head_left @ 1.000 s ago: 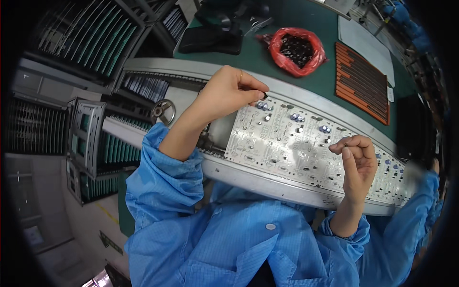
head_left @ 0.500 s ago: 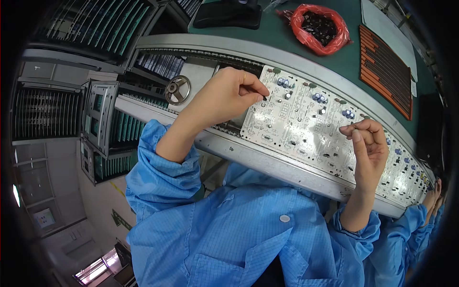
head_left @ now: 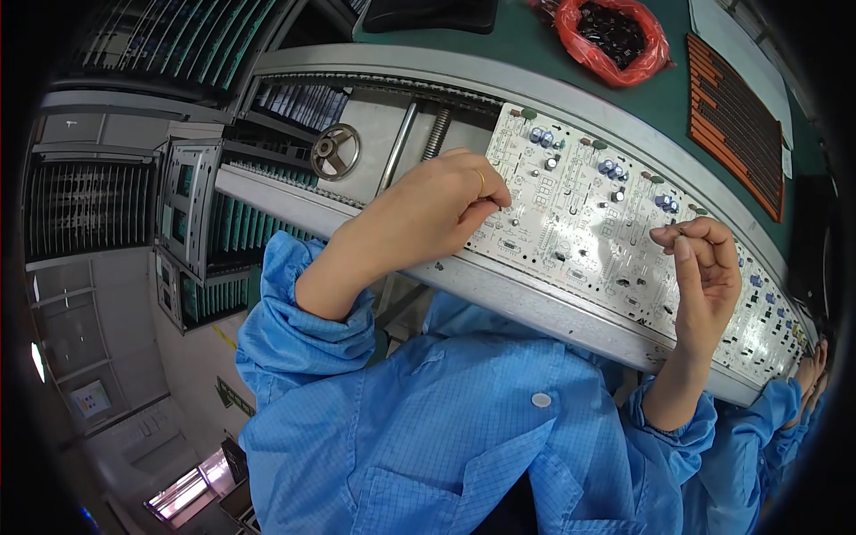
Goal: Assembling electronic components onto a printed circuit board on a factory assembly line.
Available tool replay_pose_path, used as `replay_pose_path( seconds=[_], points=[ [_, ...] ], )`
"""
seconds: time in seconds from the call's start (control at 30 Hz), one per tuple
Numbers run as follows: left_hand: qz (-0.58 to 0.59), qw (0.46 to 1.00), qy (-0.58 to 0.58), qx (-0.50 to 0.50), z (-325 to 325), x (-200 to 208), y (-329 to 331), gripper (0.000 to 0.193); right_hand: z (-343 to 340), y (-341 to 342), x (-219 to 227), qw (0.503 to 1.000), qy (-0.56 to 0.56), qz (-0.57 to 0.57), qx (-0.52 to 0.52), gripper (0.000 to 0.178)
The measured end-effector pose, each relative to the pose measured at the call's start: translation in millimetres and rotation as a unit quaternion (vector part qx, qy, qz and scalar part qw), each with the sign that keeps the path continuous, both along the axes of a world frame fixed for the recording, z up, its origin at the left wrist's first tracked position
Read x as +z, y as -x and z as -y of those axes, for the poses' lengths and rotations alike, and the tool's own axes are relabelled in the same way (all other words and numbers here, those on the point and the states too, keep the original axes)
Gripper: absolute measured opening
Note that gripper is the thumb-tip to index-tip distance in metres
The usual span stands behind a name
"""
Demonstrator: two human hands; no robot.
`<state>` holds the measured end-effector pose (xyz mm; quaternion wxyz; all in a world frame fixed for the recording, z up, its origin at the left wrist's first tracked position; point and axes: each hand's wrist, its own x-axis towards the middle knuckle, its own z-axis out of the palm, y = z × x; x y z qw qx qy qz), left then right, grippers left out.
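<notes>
A white circuit board (head_left: pixel 580 209) with small blue and grey parts lies on the metal conveyor rail (head_left: pixel 535 299) in front of me. My left hand (head_left: pixel 428 214) rests on the board's left edge, its fingers curled and pinched together at the board's surface. My right hand (head_left: pixel 704 267) hovers over the right part of the board, thumb and forefinger pinched on something too small to make out. Both arms wear blue sleeves.
A red bag (head_left: pixel 611 36) of dark small parts sits on the green table beyond the rail, with an orange-and-black strip tray (head_left: pixel 736 125) to its right. A handwheel (head_left: pixel 334 153) and racks (head_left: pixel 205 241) stand at left. Another person's blue sleeve and hand (head_left: pixel 807 374) show at far right.
The board and rail now sit lower and nearer in the view. My left hand has slid from the board's top left corner to its left edge. My right hand stays pinched over the board's right part.
</notes>
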<state>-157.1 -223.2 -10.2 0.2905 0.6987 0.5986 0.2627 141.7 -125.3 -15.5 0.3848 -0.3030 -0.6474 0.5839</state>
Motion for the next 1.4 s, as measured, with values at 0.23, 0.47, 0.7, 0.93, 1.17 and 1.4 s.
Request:
replay_pose_path(
  seconds=[0.23,0.47,0.7,0.93,1.17,1.4],
  points=[
    [-0.007,1.000,0.003,-0.019,10.0,-2.2,0.4,0.013,1.0,1.0,-1.7,1.000,-0.006,0.013,-0.012,0.017],
    [-0.013,1.000,0.003,-0.019,12.3,-4.7,0.4,0.013,1.3,1.4,-2.7,1.000,-0.007,0.019,-0.013,0.018],
    [-0.033,0.999,-0.033,-0.027,11.8,-6.1,-2.0,0.013,1.3,1.2,-5.4,0.999,-0.017,0.022,-0.020,0.019],
    [-0.031,0.998,-0.050,-0.026,12.4,-6.9,-3.1,0.013,0.2,2.4,-5.4,0.999,-0.026,0.034,-0.024,0.019],
    [-0.038,0.998,-0.040,-0.039,17.3,-8.7,-4.4,0.012,-0.6,4.8,-7.1,0.999,-0.002,0.035,-0.025,0.017],
    [-0.042,0.997,-0.053,-0.023,22.1,-15.3,-5.7,0.018,-2.3,9.3,-10.6,0.999,0.018,0.051,-0.002,0.018]
  ],
)
